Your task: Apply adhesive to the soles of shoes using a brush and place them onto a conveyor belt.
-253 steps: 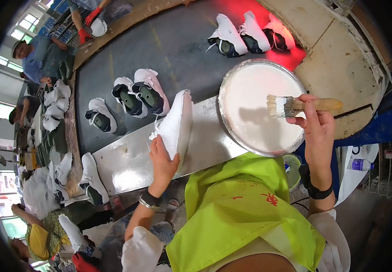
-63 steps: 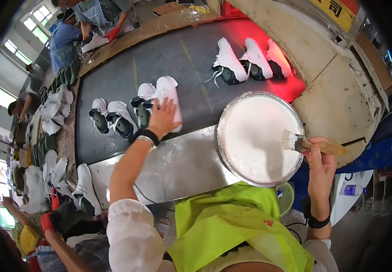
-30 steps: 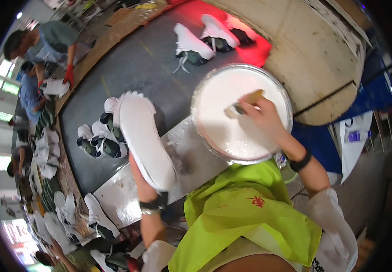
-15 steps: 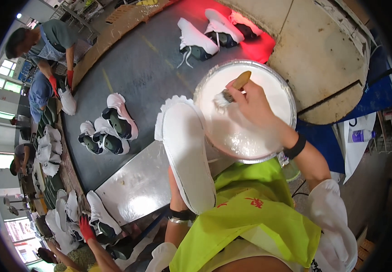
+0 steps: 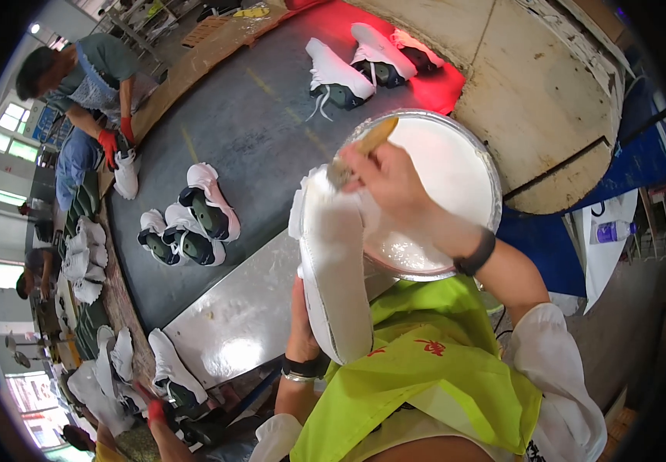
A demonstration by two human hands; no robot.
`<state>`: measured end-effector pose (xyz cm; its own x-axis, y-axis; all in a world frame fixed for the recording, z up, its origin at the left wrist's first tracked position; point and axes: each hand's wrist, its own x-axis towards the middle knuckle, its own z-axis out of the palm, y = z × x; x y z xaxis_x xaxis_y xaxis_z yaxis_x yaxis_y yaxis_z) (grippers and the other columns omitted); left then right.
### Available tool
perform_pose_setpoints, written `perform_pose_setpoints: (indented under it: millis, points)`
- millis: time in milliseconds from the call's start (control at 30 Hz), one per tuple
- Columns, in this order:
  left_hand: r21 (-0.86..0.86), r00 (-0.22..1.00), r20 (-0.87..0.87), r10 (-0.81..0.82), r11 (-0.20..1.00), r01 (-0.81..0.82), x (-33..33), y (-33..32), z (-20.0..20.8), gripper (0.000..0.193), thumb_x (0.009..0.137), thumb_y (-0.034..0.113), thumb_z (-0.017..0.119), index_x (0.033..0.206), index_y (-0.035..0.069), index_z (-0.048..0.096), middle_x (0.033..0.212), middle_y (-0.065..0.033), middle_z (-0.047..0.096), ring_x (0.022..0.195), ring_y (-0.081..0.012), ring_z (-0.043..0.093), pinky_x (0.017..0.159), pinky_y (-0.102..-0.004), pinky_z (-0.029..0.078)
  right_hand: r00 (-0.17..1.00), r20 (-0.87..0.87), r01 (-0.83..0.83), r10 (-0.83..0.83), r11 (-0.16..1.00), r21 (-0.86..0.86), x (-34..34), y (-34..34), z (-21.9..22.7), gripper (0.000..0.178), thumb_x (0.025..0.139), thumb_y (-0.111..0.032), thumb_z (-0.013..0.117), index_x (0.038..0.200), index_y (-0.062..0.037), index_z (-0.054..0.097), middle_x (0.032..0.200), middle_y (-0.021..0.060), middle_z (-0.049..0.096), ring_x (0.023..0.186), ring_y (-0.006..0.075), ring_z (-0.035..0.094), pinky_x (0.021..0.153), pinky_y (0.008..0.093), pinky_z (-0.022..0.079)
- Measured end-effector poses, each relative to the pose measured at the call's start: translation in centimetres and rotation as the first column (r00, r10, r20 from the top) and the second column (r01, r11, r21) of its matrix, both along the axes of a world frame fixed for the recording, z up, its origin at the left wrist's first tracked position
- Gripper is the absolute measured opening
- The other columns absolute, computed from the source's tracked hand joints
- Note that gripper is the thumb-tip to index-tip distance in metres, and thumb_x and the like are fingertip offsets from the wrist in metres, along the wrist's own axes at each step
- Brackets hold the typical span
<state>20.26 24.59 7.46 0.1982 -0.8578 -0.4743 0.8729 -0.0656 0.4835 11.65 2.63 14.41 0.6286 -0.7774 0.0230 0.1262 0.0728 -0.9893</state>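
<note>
A white shoe upper [image 5: 337,292] is held bottom up in front of me, its frilled toe end pointing away. My left hand [image 5: 300,319] grips it from the left and below; most of those fingers are hidden behind it. My right hand [image 5: 394,185] is closed round a brush with a yellowish wooden handle [image 5: 381,134]. The pale bristles [image 5: 338,174] touch the toe end of the shoe's underside, where a wet white patch shows. Beneath my right forearm stands a round metal basin [image 5: 496,181] of white liquid.
Dark-soled white shoes stand on the grey conveyor belt [image 5: 233,138]: one group [image 5: 187,231] at left, another [image 5: 341,73] by a red glow. A metal plate [image 5: 233,331] borders the belt. Across it a person [image 5: 90,85] in red gloves handles a shoe; another red glove [image 5: 156,408] is lower left.
My right hand has carried the brush left, from above the basin onto the toe of the shoe upper. The shoe has shifted slightly right. The lower-left red glove has drawn down from the shoes.
</note>
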Motion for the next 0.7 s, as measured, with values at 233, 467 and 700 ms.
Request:
perform_pose_setpoints:
  millis: [233, 467, 700]
  points:
    - [0.046, 0.990, 0.111, 0.084, 0.995, -0.089, 0.5, 0.0, 1.4, 0.054, 0.099, 0.048, 0.034, 0.133, 0.007, 0.047, 0.114, -0.0104, 0.063, 0.095, -0.0211, 0.065, 0.079, -0.0339, 0.056, 0.975, -0.164, 0.152, -0.149, 0.988, 0.008, -3.3, 2.0, -2.6, 0.031, 0.094, -0.024, 0.054, 0.098, 0.0060, 0.061, 0.080, 0.0121, 0.065, 0.078, 0.0186, 0.067, 0.060, 0.0289, 0.051]
    - [-0.022, 0.859, 0.505, 0.088, 0.996, -0.088, -0.3, -0.5, 3.1, 0.052, 0.100, 0.043, 0.033, 0.133, 0.005, 0.046, 0.110, -0.0103, 0.063, 0.089, -0.0209, 0.065, 0.073, -0.0322, 0.055, 0.977, -0.005, 0.198, -0.213, 0.918, -0.344, -1.6, 0.2, 0.0, 0.026, 0.094, -0.020, 0.054, 0.096, 0.0043, 0.060, 0.087, 0.0132, 0.064, 0.079, 0.0192, 0.062, 0.069, 0.0316, 0.048]
    - [-0.055, 0.979, 0.185, 0.091, 0.995, -0.082, 0.1, -0.3, 2.0, 0.053, 0.101, 0.042, 0.029, 0.135, 0.005, 0.044, 0.117, -0.0117, 0.061, 0.098, -0.0235, 0.063, 0.081, -0.0356, 0.054, 0.989, -0.145, -0.074, 0.004, 0.873, -0.481, -4.0, 3.7, 1.4, 0.026, 0.095, -0.021, 0.055, 0.098, 0.0048, 0.060, 0.088, 0.0174, 0.064, 0.080, 0.0253, 0.062, 0.075, 0.0346, 0.048]
